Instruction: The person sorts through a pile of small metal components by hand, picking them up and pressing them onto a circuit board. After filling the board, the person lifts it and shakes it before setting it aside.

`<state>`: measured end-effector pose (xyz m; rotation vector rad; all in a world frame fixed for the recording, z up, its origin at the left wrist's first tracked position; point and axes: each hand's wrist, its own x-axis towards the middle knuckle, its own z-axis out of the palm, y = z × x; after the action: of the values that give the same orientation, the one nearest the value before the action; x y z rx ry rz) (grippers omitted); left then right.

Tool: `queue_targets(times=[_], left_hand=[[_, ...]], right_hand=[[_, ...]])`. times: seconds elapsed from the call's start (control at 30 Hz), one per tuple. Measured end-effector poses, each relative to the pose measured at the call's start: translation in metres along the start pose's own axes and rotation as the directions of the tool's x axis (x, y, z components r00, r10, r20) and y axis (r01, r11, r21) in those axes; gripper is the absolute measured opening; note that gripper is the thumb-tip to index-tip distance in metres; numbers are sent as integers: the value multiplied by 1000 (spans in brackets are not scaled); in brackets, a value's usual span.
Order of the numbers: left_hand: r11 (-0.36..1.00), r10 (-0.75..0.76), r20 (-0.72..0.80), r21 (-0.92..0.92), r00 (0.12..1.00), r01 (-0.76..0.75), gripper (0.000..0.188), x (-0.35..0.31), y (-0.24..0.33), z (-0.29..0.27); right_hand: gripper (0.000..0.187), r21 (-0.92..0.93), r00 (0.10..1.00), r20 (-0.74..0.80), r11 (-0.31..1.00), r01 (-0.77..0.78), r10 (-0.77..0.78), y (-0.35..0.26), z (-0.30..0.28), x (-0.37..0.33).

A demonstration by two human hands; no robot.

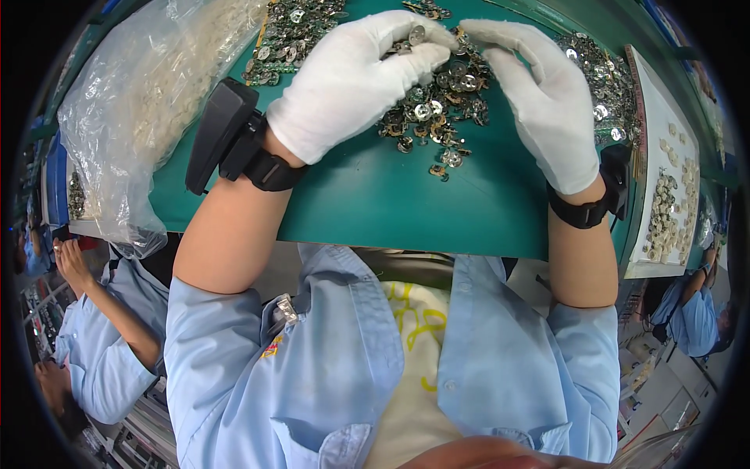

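Note:
My left hand [344,86], in a white glove, reaches over a heap of small round metal parts [437,109] on the green work surface [406,203]. Its thumb and fingers close around a shiny round metal part [416,35]. My right hand [547,102], gloved too, is at the right side of the heap. Its fingers are stretched toward the parts and the thumb stands apart from them; I see nothing held there. The fingertips of both hands come near each other at the far side of the heap.
A clear plastic bag of small whitish pieces [156,117] lies at the left. Metal parts in rows fill a board at the far left [289,39] and another at the right [605,86]. A white tray [648,242] with loose parts stands far right. Co-workers [109,336] sit on either side.

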<state>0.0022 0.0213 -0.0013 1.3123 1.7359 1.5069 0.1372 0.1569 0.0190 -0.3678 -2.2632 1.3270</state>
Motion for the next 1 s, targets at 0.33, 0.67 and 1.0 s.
queue_targets(times=[0.33, 0.67, 1.0], left_hand=[[988, -85, 182, 142, 980, 60, 24, -9, 6, 2], [994, -107, 112, -12, 988, 109, 27, -8, 5, 1], [997, -63, 112, -48, 992, 68, 23, -7, 8, 4]], right_hand=[[22, -409, 802, 201, 696, 591, -563, 4, 1, 1], [15, -139, 947, -49, 941, 309, -318, -3, 6, 2], [18, -140, 969, -17, 960, 241, -246, 2, 2, -1]])
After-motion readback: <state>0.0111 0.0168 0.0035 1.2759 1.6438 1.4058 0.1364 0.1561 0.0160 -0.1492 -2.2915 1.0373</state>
